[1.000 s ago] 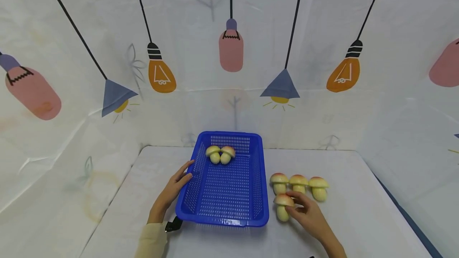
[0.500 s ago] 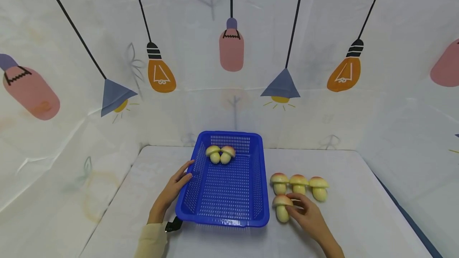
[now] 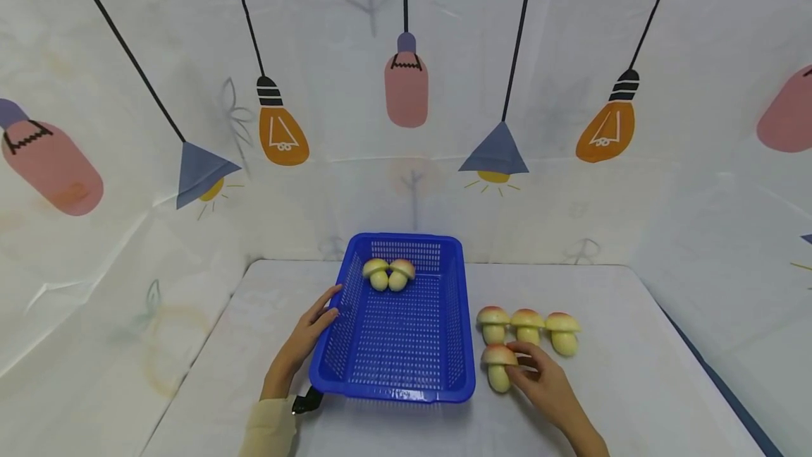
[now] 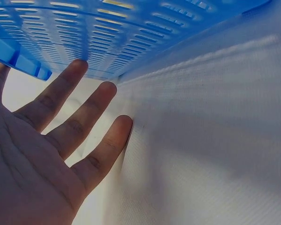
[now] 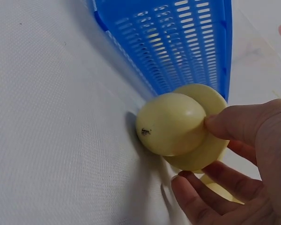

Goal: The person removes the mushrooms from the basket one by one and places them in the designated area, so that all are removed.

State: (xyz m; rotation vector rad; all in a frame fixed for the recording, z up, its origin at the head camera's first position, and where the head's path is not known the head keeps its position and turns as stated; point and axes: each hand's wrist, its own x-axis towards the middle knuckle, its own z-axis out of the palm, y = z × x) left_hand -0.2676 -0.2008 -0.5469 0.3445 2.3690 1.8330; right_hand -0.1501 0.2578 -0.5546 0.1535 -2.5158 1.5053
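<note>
My right hand (image 3: 544,384) pinches a toy mushroom (image 3: 497,371) with a reddish-yellow cap and pale stem, beside the basket's right side. In the right wrist view, the thumb lies on the mushroom (image 5: 171,124) where stem meets cap, and other fingers are at the cap's edge. My left hand (image 3: 305,338) rests at the left rim of the blue perforated plastic basket (image 3: 396,351). Its fingers are extended against the basket wall (image 4: 103,40) in the left wrist view. Two toy mushrooms, a left one (image 3: 377,274) and a right one (image 3: 400,275), lie together inside at the far end.
Three more mushrooms stand in a row right of the basket: a left one (image 3: 493,324), a middle one (image 3: 527,325) and a right one (image 3: 562,333). All are on a white-covered table (image 3: 634,379). A white sheet printed with lamps (image 3: 355,189) hangs behind.
The held mushroom has shifted slightly left, toward the basket, with my right hand. My left hand and the basket stay in place.
</note>
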